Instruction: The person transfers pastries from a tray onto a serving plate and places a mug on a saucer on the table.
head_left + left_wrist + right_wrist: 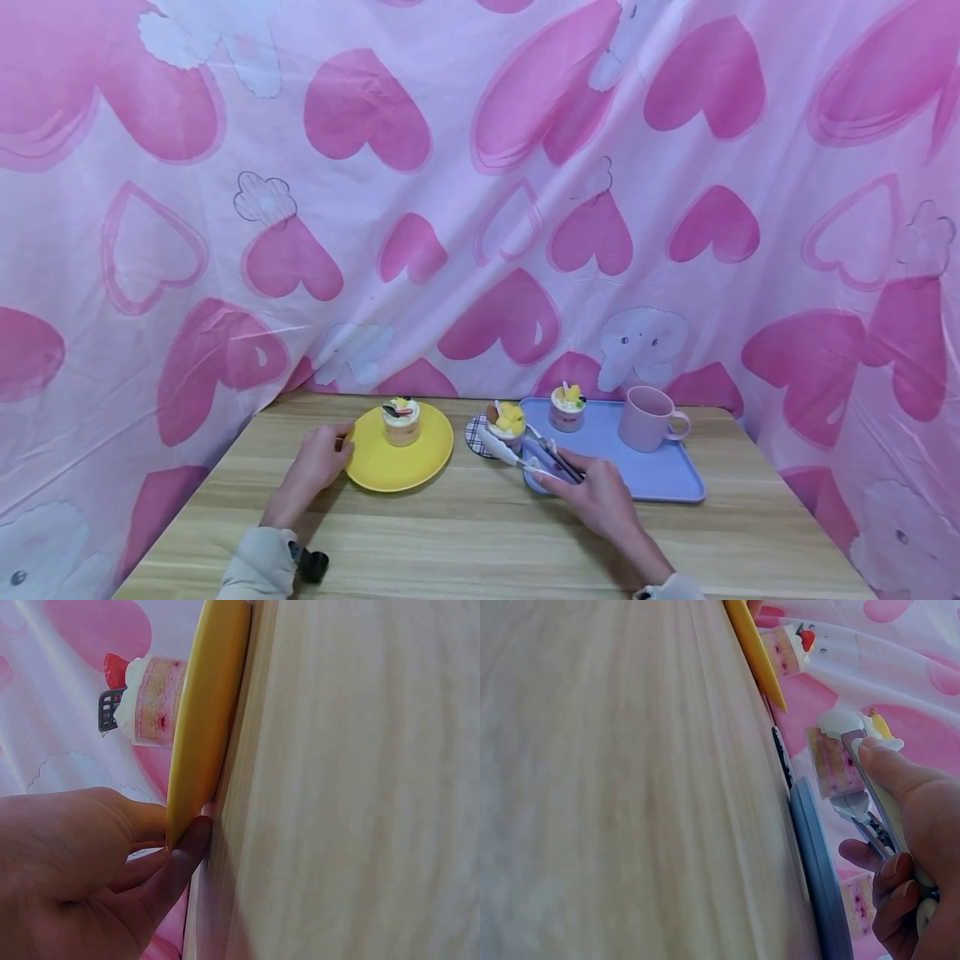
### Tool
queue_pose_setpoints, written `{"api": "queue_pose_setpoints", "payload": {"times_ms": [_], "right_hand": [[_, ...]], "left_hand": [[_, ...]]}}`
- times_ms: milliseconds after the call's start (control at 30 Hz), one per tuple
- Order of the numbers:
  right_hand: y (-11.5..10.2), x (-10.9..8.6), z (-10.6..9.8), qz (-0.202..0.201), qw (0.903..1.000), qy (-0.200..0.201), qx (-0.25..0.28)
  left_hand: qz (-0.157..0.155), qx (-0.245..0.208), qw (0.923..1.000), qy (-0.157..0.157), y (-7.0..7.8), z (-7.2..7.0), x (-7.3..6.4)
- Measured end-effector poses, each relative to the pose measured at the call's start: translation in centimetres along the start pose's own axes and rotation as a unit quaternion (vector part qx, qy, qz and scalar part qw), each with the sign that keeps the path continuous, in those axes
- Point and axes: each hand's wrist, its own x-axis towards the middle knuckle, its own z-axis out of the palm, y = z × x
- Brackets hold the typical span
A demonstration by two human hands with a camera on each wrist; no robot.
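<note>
Cake cup point(507, 419) in the tongs point(506, 452), fwd-left of the R hand point(602, 497), plate further L

Going L to R: L hand point(317, 460) pinches the left rim of the yellow plate point(390, 473), w/ a second cake point(402, 423) sitting upright on it, so the plate is btwn that hand and the tonged cup. Next a checked coaster point(476, 437), then the cup, around where coaster meets tray edge; R wrist cam has it lifted, roughly upright, but can't tell exactly what's under it. Tongs' long axis slants fwd-left from the fingers, R hand def nearer, thumb + fingers wrapped on the handles, tips squeezing the cup. Blue tray point(660, 479) next, w/ a third cake point(567, 412) at its far left and a pink mug point(643, 423) right of that.
</note>
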Motion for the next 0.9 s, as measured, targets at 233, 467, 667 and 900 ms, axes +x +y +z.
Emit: {"api": "queue_pose_setpoints", "payload": {"times_ms": [233,467,667,900], "right_hand": [[-0.3,-0.1,0.3,-0.018,0.9997,0.008,0.015],[-1.0,-0.2,0.8,-0.028,0.9993,-0.001,0.025],[-2.0,-0.2,1.0,-0.019,0.9989,-0.021,0.038],[-3.1,-0.1,1.7,-0.037,0.9986,-0.023,0.031]], "left_hand": [[0.003,0.000,1.0000,0.006,0.1,-0.2,-0.2],[0.001,0.003,1.0000,0.002,0.2,-0.3,-0.4],[-0.001,0.002,1.0000,-0.002,0.2,-0.3,-0.2],[0.000,0.002,1.0000,0.002,0.3,-0.3,-0.3]]}}
